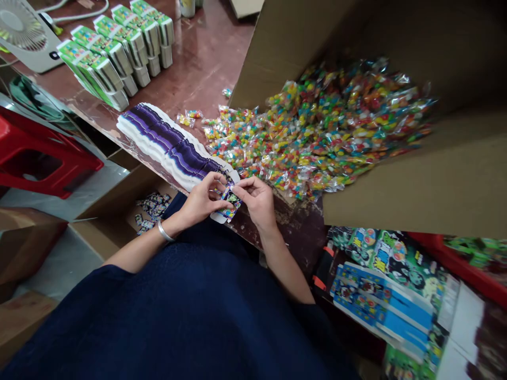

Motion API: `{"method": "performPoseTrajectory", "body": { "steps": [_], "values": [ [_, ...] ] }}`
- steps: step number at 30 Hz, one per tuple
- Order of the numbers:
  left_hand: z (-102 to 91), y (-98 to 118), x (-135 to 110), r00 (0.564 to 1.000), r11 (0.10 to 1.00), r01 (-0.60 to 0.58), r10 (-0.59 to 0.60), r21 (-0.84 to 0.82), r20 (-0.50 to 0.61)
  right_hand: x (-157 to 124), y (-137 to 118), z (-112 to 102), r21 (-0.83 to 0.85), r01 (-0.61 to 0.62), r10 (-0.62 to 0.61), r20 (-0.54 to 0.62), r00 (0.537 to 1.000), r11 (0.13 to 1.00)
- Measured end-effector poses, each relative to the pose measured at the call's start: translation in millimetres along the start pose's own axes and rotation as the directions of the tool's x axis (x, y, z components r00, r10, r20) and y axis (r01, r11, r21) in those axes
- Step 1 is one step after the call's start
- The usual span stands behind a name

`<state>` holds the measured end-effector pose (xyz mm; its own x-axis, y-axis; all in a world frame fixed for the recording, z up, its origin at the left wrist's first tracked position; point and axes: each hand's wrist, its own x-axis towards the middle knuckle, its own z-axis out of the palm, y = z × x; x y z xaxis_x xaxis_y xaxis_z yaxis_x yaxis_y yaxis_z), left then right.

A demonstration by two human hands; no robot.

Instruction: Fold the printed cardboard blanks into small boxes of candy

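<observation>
Between my two hands is a small printed candy box (pixel 231 203), with a white flap sticking out at its lower end. My left hand (pixel 204 199) grips the box from the left, thumb across its printed face. My right hand (pixel 255 198) pinches its upper right edge with thumb and fingertips. Just beyond my fingers, a long fanned row of flat purple and white box blanks (pixel 170 142) runs up the table to the left. To the right of it lies a big heap of clear sachets of colourful candies (pixel 301 137), spilling from a tipped carton.
The cardboard carton (pixel 415 195) stands at the right. Stacks of green boxes (pixel 119 50) and a white fan (pixel 26 34) are at the back left. Below the table edge, an open carton (pixel 105 235) contains small filled-looking boxes (pixel 154 206). A red stool (pixel 43 153) stands left.
</observation>
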<state>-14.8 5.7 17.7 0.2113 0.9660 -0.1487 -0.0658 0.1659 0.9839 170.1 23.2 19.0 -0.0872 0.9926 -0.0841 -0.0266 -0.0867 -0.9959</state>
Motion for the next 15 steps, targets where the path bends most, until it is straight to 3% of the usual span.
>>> {"method": "performPoseTrajectory", "body": {
  "steps": [4,7,11,15],
  "values": [
    [2.3,1.0,-0.8,1.0,1.0,0.004,-0.004,0.002,0.022,10.9,2.0,-4.3,0.055,-0.05,0.05,-0.001,0.999,0.997],
    [2.3,0.1,-1.2,0.999,1.0,0.011,-0.011,-0.009,0.034,14.3,1.1,-6.6,0.005,-0.049,0.049,-0.01,0.999,0.999],
    [-0.7,-1.8,-1.7,0.999,0.998,0.024,-0.021,-0.066,0.048,4.3,-3.3,-7.0,-0.206,0.139,-0.146,-0.016,0.989,0.969],
    [-0.7,-1.7,-2.8,0.998,0.998,-0.006,0.01,-0.06,0.069,-11.5,1.1,-4.3,-0.255,0.251,-0.25,0.035,0.968,0.934]
  ]
}}
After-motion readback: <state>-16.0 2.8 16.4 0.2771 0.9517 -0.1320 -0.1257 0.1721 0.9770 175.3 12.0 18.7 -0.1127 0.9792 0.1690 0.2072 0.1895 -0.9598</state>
